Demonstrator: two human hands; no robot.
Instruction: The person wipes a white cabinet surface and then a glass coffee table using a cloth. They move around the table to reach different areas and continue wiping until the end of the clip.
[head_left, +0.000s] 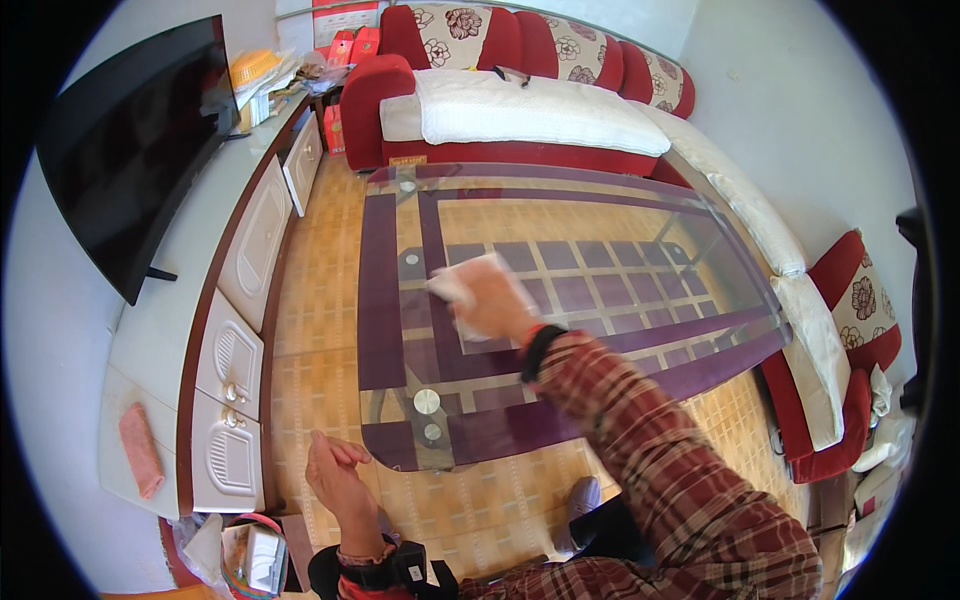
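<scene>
My right hand presses a white cloth on the glass top of a coffee table with purple bands; hand and cloth are blurred. The cloth sticks out beyond the fingers on both sides. My left hand hangs in the air near the table's rounded near-left corner, palm partly up and fingers loosely curled, with nothing in it. Through the glass, a lower shelf with purple squares shows.
On the left runs a white cabinet bearing a television and a folded pink cloth; one far door stands ajar. A red sofa with white covers bends round the far and right sides. A basket stands at lower left.
</scene>
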